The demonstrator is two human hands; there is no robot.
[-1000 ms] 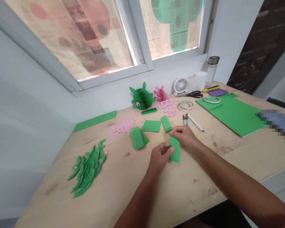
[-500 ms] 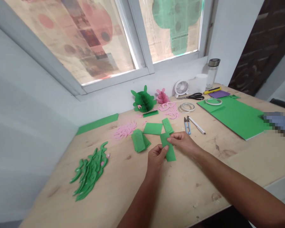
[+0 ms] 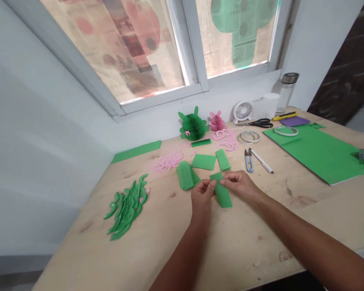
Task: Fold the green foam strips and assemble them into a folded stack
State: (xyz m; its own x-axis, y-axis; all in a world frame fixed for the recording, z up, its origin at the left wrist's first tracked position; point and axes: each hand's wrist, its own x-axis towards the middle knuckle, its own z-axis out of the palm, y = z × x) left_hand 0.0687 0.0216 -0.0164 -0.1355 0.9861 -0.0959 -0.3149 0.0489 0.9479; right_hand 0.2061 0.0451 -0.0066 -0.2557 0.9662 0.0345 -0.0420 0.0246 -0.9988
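Pinching a green paper strip over the table, both forearms stretched forward.
Left hand and right hand hold opposite edges near the far end, fingers closed; half a second earlier, the left gripped lower down.

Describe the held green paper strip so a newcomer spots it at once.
Start at the pale wooden table and find the bare left hand and bare right hand near its middle. Held by both is a narrow rectangular green paper strip. Unlike the similar green paper pieces lying flat nearby, it is the only one in hand.
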